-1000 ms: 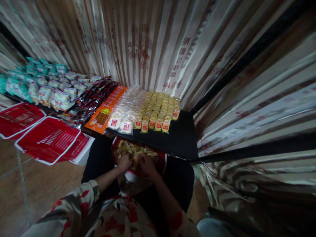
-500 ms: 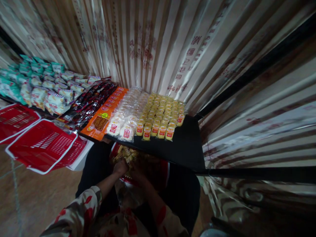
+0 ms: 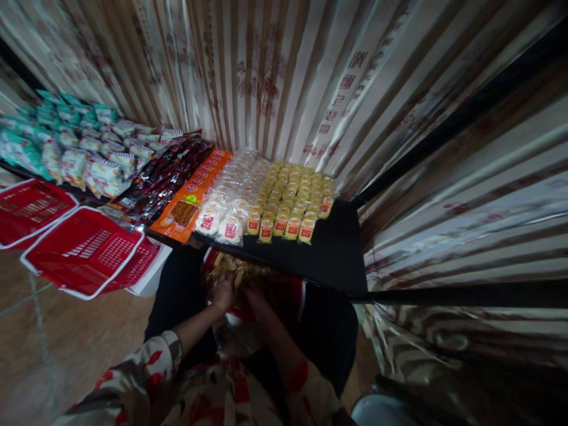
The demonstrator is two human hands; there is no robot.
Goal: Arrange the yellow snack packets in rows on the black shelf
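Observation:
On my lap, partly under the black table, sits a red basket (image 3: 298, 300) with a white rim. Small gold-wrapped snacks (image 3: 239, 273) are heaped in its left side. My left hand (image 3: 224, 292) is down among them, its fingers curled over several of the wrapped pieces. Close beside it, my right hand (image 3: 254, 294) reaches into the same basket. Shadow hides the right fingers, so whether they hold anything cannot be seen.
The black table (image 3: 337, 248) bears rows of yellow packaged cakes (image 3: 280, 223), white round packets (image 3: 231, 229), an orange snack bag (image 3: 181, 210), dark packets (image 3: 164, 180), and white and green bags (image 3: 104, 176). Red baskets (image 3: 84, 251) stand left; a striped curtain (image 3: 266, 71) hangs behind.
The view has shifted slightly. My left hand has opened its pose somewhat and moved a little right over the gold-wrapped snacks; my right hand stays beside it in the basket.

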